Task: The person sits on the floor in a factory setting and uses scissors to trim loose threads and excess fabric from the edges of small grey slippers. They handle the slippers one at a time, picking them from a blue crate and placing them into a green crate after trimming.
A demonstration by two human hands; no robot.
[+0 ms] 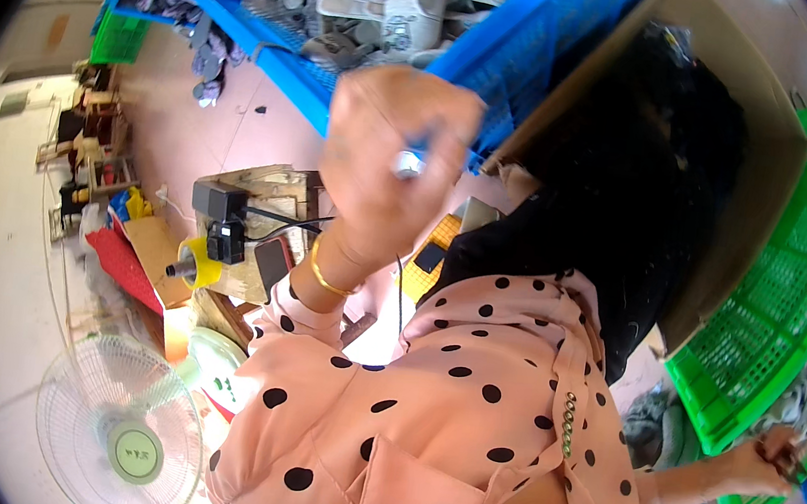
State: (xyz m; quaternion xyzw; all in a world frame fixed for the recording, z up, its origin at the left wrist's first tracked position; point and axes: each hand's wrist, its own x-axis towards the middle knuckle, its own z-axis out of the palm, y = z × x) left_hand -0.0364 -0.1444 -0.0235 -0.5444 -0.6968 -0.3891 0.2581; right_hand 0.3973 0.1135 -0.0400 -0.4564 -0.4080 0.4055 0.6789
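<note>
The open blue crate at the far side is moulded plastic with a smooth, slightly glossy wall, while the grey slipper-shaped pieces inside look matt and dusty. To the right, the brown open box is plain matt cardboard, and the green latticed basket is smooth plastic with a soft sheen. Nearer, the pink blouse with black dots is soft, lightly creased cloth with shiny round buttons; the gold-coloured bangle looks like polished metal. At left, the low brown stand is rough, worn wood, and the pale green fan hub is smooth plastic.
</note>
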